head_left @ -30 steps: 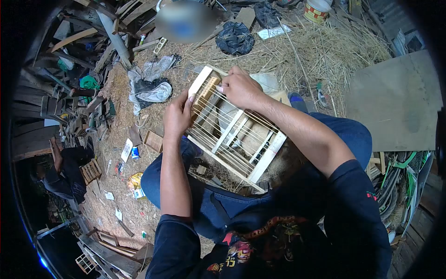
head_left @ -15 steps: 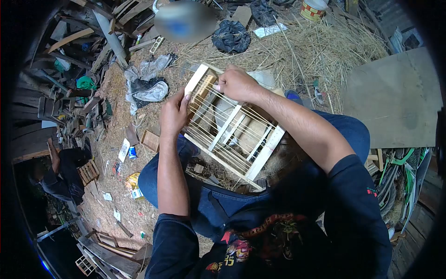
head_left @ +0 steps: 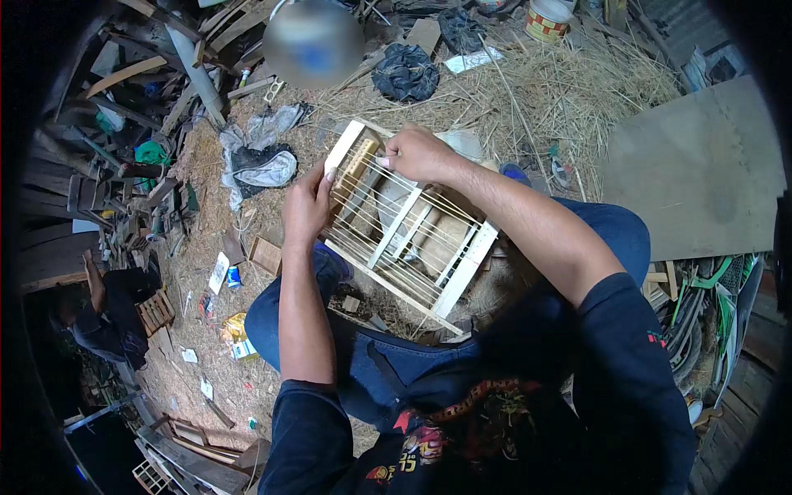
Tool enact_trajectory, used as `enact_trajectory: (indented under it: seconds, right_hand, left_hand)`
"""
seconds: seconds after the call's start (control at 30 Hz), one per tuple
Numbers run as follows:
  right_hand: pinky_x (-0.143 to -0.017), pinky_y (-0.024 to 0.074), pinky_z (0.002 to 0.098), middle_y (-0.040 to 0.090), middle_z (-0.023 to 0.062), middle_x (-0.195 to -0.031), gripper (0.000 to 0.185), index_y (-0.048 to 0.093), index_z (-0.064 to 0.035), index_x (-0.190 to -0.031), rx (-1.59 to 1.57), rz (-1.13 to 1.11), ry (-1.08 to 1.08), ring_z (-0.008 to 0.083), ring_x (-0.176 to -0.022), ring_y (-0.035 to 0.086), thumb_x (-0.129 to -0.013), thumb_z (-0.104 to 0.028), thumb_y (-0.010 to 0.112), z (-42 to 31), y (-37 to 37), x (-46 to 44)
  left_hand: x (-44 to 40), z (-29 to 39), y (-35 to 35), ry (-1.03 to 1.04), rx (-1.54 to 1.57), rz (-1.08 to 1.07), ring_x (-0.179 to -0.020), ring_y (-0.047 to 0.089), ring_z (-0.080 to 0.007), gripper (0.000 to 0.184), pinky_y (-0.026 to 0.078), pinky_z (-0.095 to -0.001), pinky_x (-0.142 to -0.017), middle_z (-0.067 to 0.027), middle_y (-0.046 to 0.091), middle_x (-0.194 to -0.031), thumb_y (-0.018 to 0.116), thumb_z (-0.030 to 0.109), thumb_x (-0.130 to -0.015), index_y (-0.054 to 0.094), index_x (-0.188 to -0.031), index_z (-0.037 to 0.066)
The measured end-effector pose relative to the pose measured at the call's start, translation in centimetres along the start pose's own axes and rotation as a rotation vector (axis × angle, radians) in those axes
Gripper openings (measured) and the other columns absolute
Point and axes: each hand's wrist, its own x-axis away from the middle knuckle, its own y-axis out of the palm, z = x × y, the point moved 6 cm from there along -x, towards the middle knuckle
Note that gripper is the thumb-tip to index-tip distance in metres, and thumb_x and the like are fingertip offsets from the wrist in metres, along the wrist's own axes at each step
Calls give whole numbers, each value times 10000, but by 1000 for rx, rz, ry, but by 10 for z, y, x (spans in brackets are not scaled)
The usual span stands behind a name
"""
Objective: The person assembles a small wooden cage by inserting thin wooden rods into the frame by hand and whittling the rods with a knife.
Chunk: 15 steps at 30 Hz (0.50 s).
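A small cage-like wooden frame (head_left: 467, 271) with several thin rods strung along it lies tilted over my lap. My left hand (head_left: 307, 205) is closed round its upper left end, thumb on the pale end bar. At the upper side, my right hand (head_left: 419, 154) is closed, thumb and fingers pinching at a thin rod near that same end. Between the hands, a yellowish wooden piece (head_left: 356, 165) shows behind the rods. Two pale slats (head_left: 394, 228) cross the middle of the frame. The right fingertips are partly hidden.
Straw and scraps cover the ground around me. A wooden board (head_left: 689, 177) lies on the right, above green metal parts (head_left: 714, 276). Black plastic bags (head_left: 406, 73) and a bucket (head_left: 548, 20) are ahead. Scrap wood (head_left: 198, 70) is piled left, where another person (head_left: 111, 318) sits.
Both hands keep their places on the frame, with only a slight shift of the right fingers along the rods. The whole view has tilted a little.
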Motion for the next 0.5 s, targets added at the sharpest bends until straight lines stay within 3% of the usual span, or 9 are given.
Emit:
enact_trajectory:
  seconds: [0.3,0.37,0.5]
  right_hand:
    - [-1124,454,503,687,189,-1214,278,785,-111,-982,19,-39,-56,379,-1290,581,-995,-377,707,1,1,-3]
    - [-1121,459,503,692,197,-1204,294,781,-104,-998,10,-72,-59,372,-1285,585,-1003,-385,694,0,1,-2]
    - [-1113,467,507,687,205,-1203,313,777,-97,-1013,36,-42,-78,374,-1272,591,-1013,-393,675,0,2,-1]
  left_hand:
    - [0,8,-1,44,87,9,-1036,740,-414,387,572,-467,-875,-232,753,-1136,627,333,-1062,696,-1387,136]
    - [0,12,-5,-82,7,-93,-1131,755,-296,430,553,-392,-956,-253,758,-1196,651,299,-1071,670,-1387,7]
    - [0,7,-2,-47,1,-65,-1136,754,-314,439,553,-392,-956,-258,759,-1181,650,305,-1070,669,-1386,2]
